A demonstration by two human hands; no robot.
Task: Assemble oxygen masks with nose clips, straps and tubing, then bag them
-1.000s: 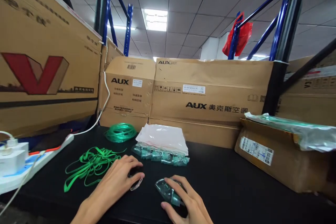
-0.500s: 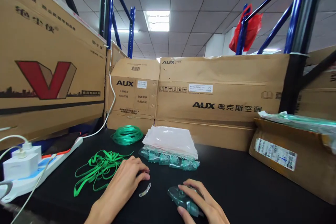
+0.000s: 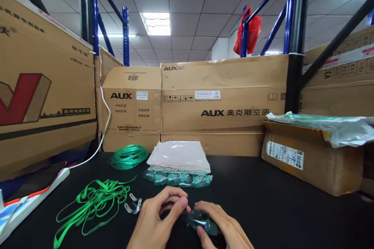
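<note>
Hands: right [image 3: 223,228] grips clear green mask [image 3: 201,221]; left [image 3: 156,221] pinches its edge.

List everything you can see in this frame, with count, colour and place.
table: one, black, under everything
cardboard boxes: several, brown, along the back and both sides
wrapped bundle: one, clear and green, atop the open right-hand box
bag: one, red, hanging on the blue rack
power strip: one, white, left edge
tubing coil: one, green, back left
straps: loose heap, green, front left
clips: two it seems, pale, beside the straps
plastic bags: one stack, whitish, centre
bagged parts: one row, green-tinted, before the stack
clear green piece: one, in the right hand
left hand: fingertips at the piece
right hand: wrapped around it
</note>
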